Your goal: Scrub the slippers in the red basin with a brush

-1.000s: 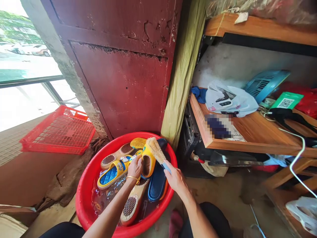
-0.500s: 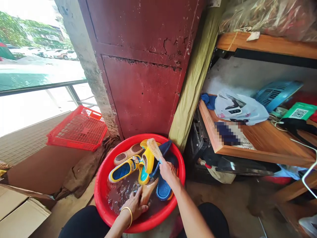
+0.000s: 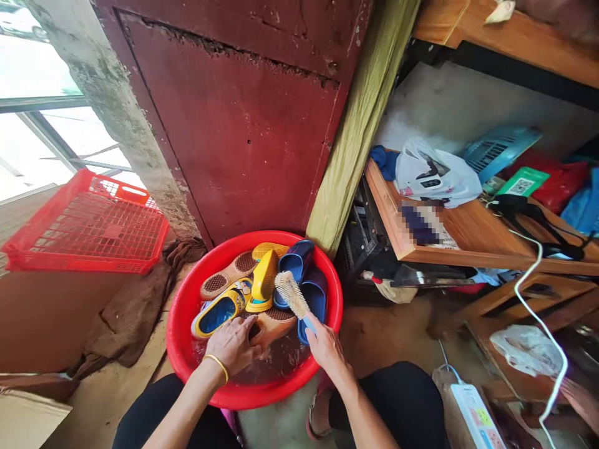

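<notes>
A red plastic basin [image 3: 175,349] of murky water holds several slippers. Over its right side, my right hand [image 3: 325,346] is closed round the blue handle of a scrubbing brush [image 3: 290,293], pale bristles facing up. My left hand [image 3: 231,346] grips the end of a tan-soled slipper [image 3: 276,325] low in the basin; its fingers partly cover it. Left of the brush lie a yellow slipper [image 3: 264,274] and a yellow-and-blue slipper [image 3: 222,315]. Behind them is another tan sole [image 3: 224,277]. Blue slippers [image 3: 314,296] rest along the right side.
A red plastic crate [image 3: 93,224] stands at left above brown cloth [image 3: 126,312]. Behind the basin is a dark red door [image 3: 234,143]. At right, a wooden shelf [image 3: 477,231] carries a white plastic bag [image 3: 435,174]. A power strip [image 3: 475,411] lies low at right.
The brush has moved off the yellow slipper, which now sits more upright. My left hand has shifted left and up with the tan slipper, now lying more sideways. The view has turned right and down.
</notes>
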Demonstrator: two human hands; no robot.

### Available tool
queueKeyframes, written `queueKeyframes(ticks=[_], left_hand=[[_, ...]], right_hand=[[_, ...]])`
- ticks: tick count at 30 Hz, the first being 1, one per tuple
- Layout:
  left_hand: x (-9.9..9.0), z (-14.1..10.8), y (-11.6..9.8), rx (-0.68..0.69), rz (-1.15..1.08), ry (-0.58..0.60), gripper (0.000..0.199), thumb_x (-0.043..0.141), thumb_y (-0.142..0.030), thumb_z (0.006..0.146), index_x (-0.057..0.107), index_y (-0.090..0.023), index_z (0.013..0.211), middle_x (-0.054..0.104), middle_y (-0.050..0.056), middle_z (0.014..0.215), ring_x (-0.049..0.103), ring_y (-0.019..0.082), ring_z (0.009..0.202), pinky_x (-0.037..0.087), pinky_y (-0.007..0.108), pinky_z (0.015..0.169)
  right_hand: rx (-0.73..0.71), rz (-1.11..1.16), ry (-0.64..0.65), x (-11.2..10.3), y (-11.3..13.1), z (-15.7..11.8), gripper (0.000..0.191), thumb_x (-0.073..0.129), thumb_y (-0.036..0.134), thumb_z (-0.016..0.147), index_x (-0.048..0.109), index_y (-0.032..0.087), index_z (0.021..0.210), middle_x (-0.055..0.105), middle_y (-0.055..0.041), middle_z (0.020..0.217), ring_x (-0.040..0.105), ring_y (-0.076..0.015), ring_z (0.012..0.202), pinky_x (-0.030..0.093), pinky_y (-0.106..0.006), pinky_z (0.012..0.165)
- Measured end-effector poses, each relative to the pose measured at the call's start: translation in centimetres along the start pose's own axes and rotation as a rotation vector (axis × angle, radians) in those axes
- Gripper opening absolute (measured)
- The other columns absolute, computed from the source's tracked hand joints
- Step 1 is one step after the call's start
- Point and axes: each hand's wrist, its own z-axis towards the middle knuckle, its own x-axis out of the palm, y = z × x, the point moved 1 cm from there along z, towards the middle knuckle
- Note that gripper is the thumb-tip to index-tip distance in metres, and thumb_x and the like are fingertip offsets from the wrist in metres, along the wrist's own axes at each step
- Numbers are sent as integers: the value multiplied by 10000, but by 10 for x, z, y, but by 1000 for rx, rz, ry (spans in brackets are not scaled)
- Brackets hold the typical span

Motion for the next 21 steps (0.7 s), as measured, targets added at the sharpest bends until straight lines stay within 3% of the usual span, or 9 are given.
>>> queueKeyframes(ticks=[4, 9, 11, 13, 15, 17, 21], left_hand=[[-34, -7, -1, 48, 38, -2, 667, 679, -370, 617, 660, -251, 1273, 702, 138, 1151, 629, 380, 1084, 457, 487, 928], [-61, -25, 6, 106, -149, -78, 624, 736, -361, 546, 716, -339, 1169, 722, 86, 1032, 650, 360, 1021, 468, 464, 927], [-71, -31, 15, 121, -255, -142, 614, 761, -386, 542, 722, -343, 1153, 723, 77, 1091, 646, 355, 1079, 452, 451, 987], [-77, -34, 25, 111, -383, -192, 624, 783, -437, 552, 715, -333, 1164, 711, 73, 1196, 623, 356, 1162, 434, 439, 1038], [-74, -32, 32, 75, -584, -210, 660, 793, -503, 569, 696, -297, 1188, 700, 79, 1249, 622, 358, 1180, 466, 432, 1017], [-59, -26, 34, 15, -882, -214, 687, 767, -559, 614, 665, -236, 1212, 713, 99, 1219, 658, 351, 1117, 530, 420, 922], [-1, -7, 24, -234, -1458, -213, 717, 552, -626, 801, 527, -169, 1353, 727, 134, 1166, 717, 300, 942, 581, 403, 729]], right_hand=[[26, -54, -17, 2, 3, 0, 553, 462, 245, 956, 437, 274, 1508, 747, -66, 1134, 711, -220, 1016, 546, -363, 940], [-46, 61, -4, -3, -5, 7, 510, 447, 248, 944, 519, 254, 1449, 697, -60, 1260, 685, -207, 1074, 531, -344, 962], [-11, 170, 15, -5, -10, 12, 487, 448, 280, 942, 557, 238, 1415, 728, -57, 1172, 709, -200, 978, 559, -322, 892], [69, 330, 59, -6, -16, 15, 505, 435, 347, 951, 547, 198, 1420, 750, -49, 941, 709, -183, 745, 584, -294, 714], [140, 475, 98, -6, -23, 16, 570, 416, 424, 954, 507, 147, 1444, 695, -17, 745, 604, -149, 504, 530, -263, 520], [171, 582, 91, -5, -28, 14, 640, 427, 494, 939, 492, 111, 1447, 644, 2, 677, 487, -116, 396, 452, -242, 422], [188, 648, -10, 0, -25, 3, 730, 455, 613, 904, 524, 101, 1421, 640, -26, 692, 513, -128, 416, 442, -244, 392]])
